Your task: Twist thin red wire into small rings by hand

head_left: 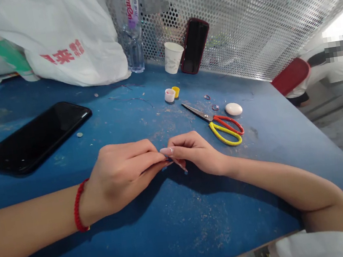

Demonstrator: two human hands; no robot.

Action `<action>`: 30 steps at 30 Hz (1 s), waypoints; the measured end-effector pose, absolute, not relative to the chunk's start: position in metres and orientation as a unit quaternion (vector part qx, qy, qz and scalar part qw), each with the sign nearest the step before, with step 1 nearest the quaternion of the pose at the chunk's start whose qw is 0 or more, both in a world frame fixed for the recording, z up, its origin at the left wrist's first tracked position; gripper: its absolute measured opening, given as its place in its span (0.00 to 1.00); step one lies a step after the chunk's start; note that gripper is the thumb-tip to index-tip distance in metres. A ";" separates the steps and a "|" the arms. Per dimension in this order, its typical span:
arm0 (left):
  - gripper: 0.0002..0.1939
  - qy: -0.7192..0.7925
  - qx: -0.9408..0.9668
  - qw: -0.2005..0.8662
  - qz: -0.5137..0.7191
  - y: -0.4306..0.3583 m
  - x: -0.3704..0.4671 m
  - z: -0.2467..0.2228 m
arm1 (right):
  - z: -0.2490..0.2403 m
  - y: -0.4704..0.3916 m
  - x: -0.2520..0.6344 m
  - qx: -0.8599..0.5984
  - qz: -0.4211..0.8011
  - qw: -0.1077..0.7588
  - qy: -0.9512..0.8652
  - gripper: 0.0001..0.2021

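Head view: I see my left hand (119,176) and right hand (199,154), fingers together, tips meeting above the blue surface (136,244). A tiny piece (168,158) seems pinched there, mostly hidden; I'd guess light, delicate, best gripped edgewise. Scissors (206,117) lie beyond.

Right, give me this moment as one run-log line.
left hand: fingers pinched; right hand: fingers pinched, close to left; any held item: too small to tell; scissors: on blue table, beyond right hand
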State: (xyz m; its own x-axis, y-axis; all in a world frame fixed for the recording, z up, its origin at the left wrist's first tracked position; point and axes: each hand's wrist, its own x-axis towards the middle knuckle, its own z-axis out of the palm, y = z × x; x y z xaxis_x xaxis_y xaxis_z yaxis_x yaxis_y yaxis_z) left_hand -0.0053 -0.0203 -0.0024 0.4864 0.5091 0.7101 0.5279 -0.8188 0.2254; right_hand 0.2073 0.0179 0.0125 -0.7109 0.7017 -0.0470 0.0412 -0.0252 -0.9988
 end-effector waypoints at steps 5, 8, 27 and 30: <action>0.12 -0.311 -0.858 -0.015 -0.409 -0.019 -0.007 -0.005 | 0.009 0.015 0.207 -0.291 0.624 0.260 -0.677 0.27; 0.10 -0.332 -0.834 -0.134 -0.420 -0.013 -0.006 -0.005 | 0.003 0.013 0.208 -0.313 0.568 0.316 -0.693 0.22; 0.04 -0.408 -0.703 -0.376 -0.446 -0.005 -0.002 0.003 | -0.009 0.014 0.217 -0.233 0.231 0.436 -0.838 0.11; 0.04 -0.396 -0.732 -0.344 -0.436 -0.005 -0.003 0.000 | -0.011 0.015 0.215 -0.242 0.243 0.450 -0.825 0.08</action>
